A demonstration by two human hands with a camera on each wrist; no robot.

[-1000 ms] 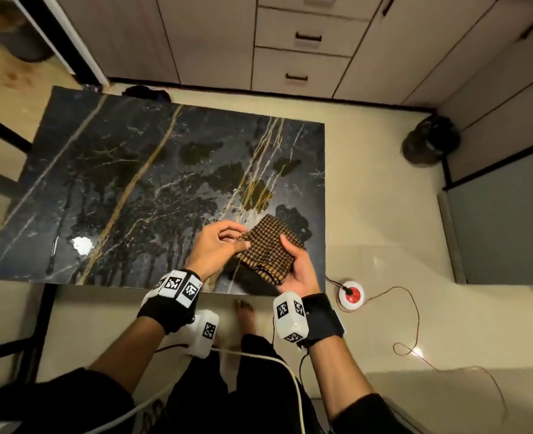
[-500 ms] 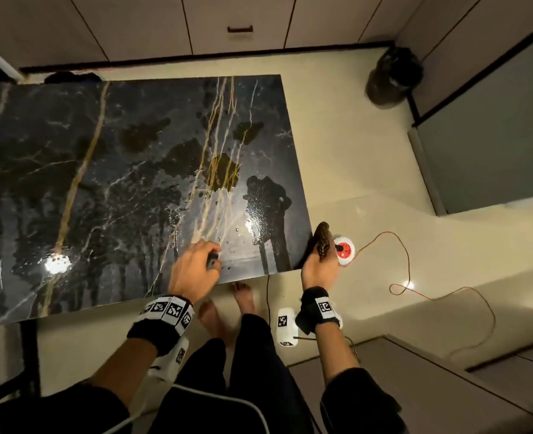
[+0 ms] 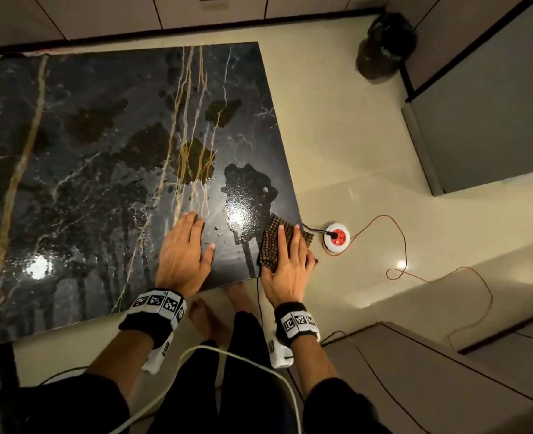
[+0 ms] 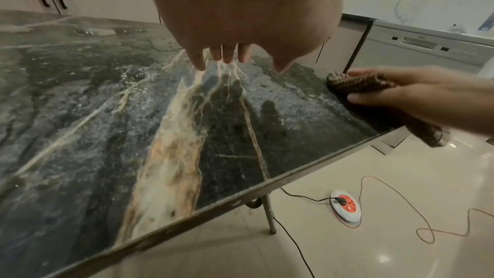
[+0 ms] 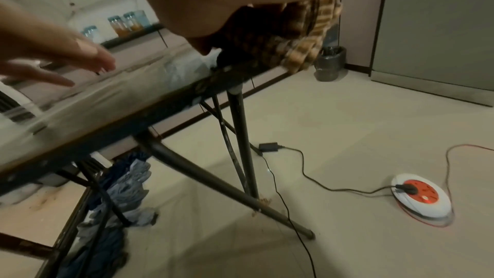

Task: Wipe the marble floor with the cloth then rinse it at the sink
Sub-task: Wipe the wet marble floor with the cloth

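The dark marble slab (image 3: pixel 86 183) with gold and white veins is wet and shiny, and stands on a metal frame. A brown checked cloth (image 3: pixel 271 239) lies at its near right corner, partly hanging over the edge (image 4: pixel 427 136). My right hand (image 3: pixel 288 255) presses flat on the cloth with straight fingers (image 4: pixel 374 73). My left hand (image 3: pixel 185 245) rests flat on the bare slab to the left of the cloth, fingers (image 4: pixel 227 54) spread. In the right wrist view the cloth (image 5: pixel 302 35) bunches under my palm at the slab's edge (image 5: pixel 133 100).
A red and white extension reel (image 3: pixel 337 238) with an orange cable (image 3: pixel 415 270) lies on the pale floor right of the slab. A black bin (image 3: pixel 384 42) stands at the back right. Frame legs (image 5: pixel 240 134) and heaped blue fabric (image 5: pixel 120 187) sit below the slab. Cabinets line the back.
Both hands held the cloth above the slab, then the right hand carried it bunched to the near right corner. Now it presses the cloth flat there, and the left hand lies flat.
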